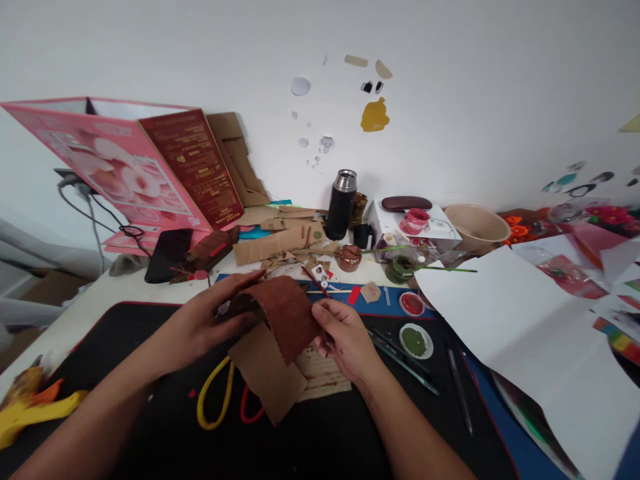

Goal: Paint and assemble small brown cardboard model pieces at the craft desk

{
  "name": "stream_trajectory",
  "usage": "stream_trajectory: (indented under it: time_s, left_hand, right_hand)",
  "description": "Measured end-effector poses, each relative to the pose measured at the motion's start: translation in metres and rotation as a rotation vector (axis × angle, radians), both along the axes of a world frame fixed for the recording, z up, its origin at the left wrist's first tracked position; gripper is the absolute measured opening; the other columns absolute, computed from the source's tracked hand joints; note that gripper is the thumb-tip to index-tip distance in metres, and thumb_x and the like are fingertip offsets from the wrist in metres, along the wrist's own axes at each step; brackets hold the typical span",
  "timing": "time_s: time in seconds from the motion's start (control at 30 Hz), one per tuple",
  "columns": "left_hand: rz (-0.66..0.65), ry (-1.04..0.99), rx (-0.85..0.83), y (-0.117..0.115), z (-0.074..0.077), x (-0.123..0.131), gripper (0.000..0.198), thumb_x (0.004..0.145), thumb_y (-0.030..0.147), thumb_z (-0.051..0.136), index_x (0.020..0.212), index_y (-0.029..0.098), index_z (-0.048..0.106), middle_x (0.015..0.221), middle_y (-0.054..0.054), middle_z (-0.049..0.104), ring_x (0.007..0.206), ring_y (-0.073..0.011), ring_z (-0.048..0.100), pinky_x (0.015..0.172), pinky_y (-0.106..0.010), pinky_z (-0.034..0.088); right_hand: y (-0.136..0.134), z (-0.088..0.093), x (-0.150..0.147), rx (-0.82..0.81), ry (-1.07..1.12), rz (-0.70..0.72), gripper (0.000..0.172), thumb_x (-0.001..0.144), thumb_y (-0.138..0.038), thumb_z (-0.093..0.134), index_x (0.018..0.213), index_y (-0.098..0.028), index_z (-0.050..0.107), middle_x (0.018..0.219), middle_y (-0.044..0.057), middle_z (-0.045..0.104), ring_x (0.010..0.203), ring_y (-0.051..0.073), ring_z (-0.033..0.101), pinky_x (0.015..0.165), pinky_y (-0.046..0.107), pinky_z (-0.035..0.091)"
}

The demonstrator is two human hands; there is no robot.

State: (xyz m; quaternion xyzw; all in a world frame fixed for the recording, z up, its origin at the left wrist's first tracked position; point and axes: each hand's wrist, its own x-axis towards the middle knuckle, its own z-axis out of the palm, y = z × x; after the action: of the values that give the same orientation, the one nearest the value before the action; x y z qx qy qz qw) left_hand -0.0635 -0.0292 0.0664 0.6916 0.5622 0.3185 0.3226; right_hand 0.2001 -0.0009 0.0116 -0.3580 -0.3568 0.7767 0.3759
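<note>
A curved piece of cardboard painted reddish brown is held up between my two hands over the black mat. My left hand grips its left end, with some fingers behind or inside the curve, partly hidden. At the right edge, my right hand pinches the cardboard between thumb and fingers. Below it lies a plain brown cardboard piece, overlapping a paint-marked corrugated piece. Yellow and red scissor handles stick out from under the plain piece.
Green paint and red paint sit in lids at the right, near pens and brushes. Behind stand paint jars and a black thermos. White paper covers the right side; a yellow glue gun lies left.
</note>
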Motion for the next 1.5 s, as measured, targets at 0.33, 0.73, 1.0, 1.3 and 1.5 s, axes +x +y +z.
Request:
stream_trajectory:
  time_s: [0.33, 0.73, 1.0, 1.3, 1.5]
  left_hand:
    - [-0.104, -0.273, -0.217, -0.024, 0.002, 0.013, 0.109, 0.082, 0.064, 0.082, 0.17, 0.036, 0.024, 0.164, -0.016, 0.05, 0.146, -0.0419, 0.054, 0.112, -0.051, 0.055]
    - [-0.023, -0.364, -0.223, -0.012, -0.001, 0.023, 0.094, 0.088, 0.05, 0.08, 0.166, 0.025, 0.034, 0.16, -0.02, 0.054, 0.144, -0.0401, 0.056, 0.116, -0.052, 0.051]
    - [-0.088, -0.323, -0.297, -0.014, -0.002, 0.023, 0.089, 0.089, 0.051, 0.078, 0.165, 0.028, 0.037, 0.163, -0.018, 0.051, 0.143, -0.0391, 0.057, 0.114, -0.052, 0.052]
    - [-0.057, -0.238, -0.253, -0.021, -0.003, 0.023, 0.08, 0.087, 0.045, 0.081, 0.158, 0.027, 0.048, 0.153, -0.016, 0.062, 0.132, -0.0373, 0.066, 0.107, -0.046, 0.059]
    - [-0.019, -0.251, -0.238, -0.021, -0.002, 0.009, 0.078, 0.089, 0.045, 0.079, 0.158, 0.028, 0.046, 0.157, -0.013, 0.06, 0.139, -0.037, 0.061, 0.113, -0.048, 0.054]
  right_hand:
    - [-0.002, 0.002, -0.004, 0.067, -0.04, 0.084, 0.056, 0.072, -0.071, 0.085, 0.077, -0.019, 0.066, 0.053, -0.006, 0.057, 0.04, 0.007, 0.047, 0.039, 0.019, 0.034]
    - [-0.003, 0.002, -0.003, 0.098, -0.006, 0.082, 0.059, 0.078, -0.077, 0.077, 0.077, -0.019, 0.064, 0.054, -0.005, 0.057, 0.041, 0.008, 0.047, 0.039, 0.019, 0.035]
    - [-0.002, 0.002, -0.005, 0.111, 0.01, 0.024, 0.054, 0.075, -0.07, 0.085, 0.075, -0.02, 0.065, 0.058, -0.007, 0.051, 0.04, 0.006, 0.041, 0.035, 0.018, 0.033]
    - [-0.004, 0.005, -0.006, 0.134, -0.044, 0.058, 0.055, 0.074, -0.072, 0.084, 0.075, -0.019, 0.066, 0.056, -0.008, 0.051, 0.039, 0.005, 0.04, 0.036, 0.018, 0.033]
    - [-0.003, 0.007, -0.005, 0.143, -0.062, 0.07, 0.058, 0.078, -0.075, 0.078, 0.081, -0.019, 0.067, 0.054, -0.007, 0.056, 0.04, 0.007, 0.045, 0.038, 0.019, 0.034]
